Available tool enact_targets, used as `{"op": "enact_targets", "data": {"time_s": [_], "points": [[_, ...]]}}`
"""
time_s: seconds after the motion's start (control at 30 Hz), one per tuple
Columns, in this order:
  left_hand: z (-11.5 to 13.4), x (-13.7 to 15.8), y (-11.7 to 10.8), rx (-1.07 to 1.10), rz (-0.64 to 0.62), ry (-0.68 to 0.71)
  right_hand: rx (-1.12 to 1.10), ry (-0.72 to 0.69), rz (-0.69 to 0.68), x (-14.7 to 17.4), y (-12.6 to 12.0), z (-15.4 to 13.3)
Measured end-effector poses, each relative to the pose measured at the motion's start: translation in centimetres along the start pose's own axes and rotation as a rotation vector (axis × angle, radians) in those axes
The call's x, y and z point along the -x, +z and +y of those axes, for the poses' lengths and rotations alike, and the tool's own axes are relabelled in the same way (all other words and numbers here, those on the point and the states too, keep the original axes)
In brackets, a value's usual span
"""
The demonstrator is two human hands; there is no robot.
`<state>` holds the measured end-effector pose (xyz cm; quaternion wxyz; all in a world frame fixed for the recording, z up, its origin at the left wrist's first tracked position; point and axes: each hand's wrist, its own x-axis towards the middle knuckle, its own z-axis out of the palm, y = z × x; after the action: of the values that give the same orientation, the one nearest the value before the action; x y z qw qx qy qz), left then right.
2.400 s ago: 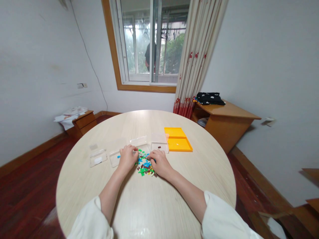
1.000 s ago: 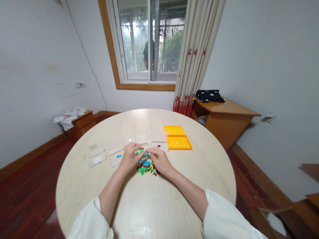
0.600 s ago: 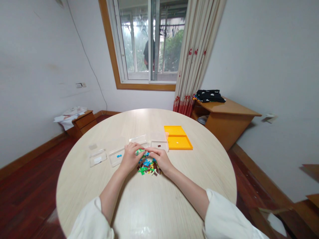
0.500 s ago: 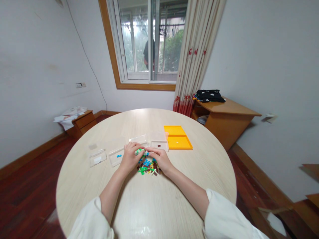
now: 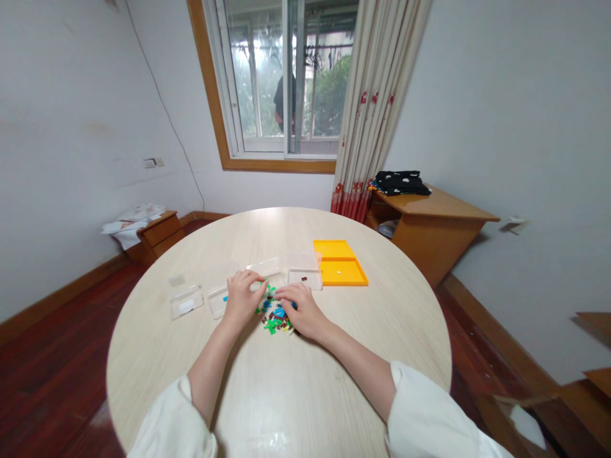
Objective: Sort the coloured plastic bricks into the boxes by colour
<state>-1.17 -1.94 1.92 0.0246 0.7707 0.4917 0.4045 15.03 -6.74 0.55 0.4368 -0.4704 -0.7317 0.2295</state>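
Observation:
A pile of small toy building bricks [image 5: 273,325] in green, blue, brown and yellow lies near the middle of the round table [image 5: 286,394]. At its left edge, my left hand [image 5: 242,298] has its thumb and fingers apart, with nothing visible between them. Over the right side of the pile, my right hand [image 5: 305,310] bends its fingers down, thumb apart from them, and covers part of the bricks. Whether its fingertips touch a brick I cannot tell. Just beyond my left hand is a clear plastic box [image 5: 217,304] with a blue piece in it.
A clear box [image 5: 312,280] with a brown piece adjoins an open yellow case [image 5: 351,284] holding a small white piece. Farther left stands another clear box [image 5: 179,313] with something white inside. A wooden desk [image 5: 443,210] with folded black cloth stands beyond the table.
My hands have moved apart from where their fingertips met above the pile. The left hand has gone a little left; the right has lowered onto the pile's right side.

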Motion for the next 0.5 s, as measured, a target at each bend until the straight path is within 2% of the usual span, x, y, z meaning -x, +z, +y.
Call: {"op": "enact_targets", "data": {"time_s": [0.1, 0.2, 0.5], "points": [[-0.32, -0.02, 0.13, -0.078, -0.001, -0.092, 0.224, -0.086, -0.078, 0.39, 0.03, -0.09], [-0.25, -0.01, 0.12, -0.097, -0.034, -0.13, 0.323, -0.103, -0.12, 0.52, -0.05, -0.07], [0.15, -0.08, -0.11, -0.088, -0.078, -0.141, 0.372, -0.095, -0.202, 0.54, -0.04, 0.01]]}}
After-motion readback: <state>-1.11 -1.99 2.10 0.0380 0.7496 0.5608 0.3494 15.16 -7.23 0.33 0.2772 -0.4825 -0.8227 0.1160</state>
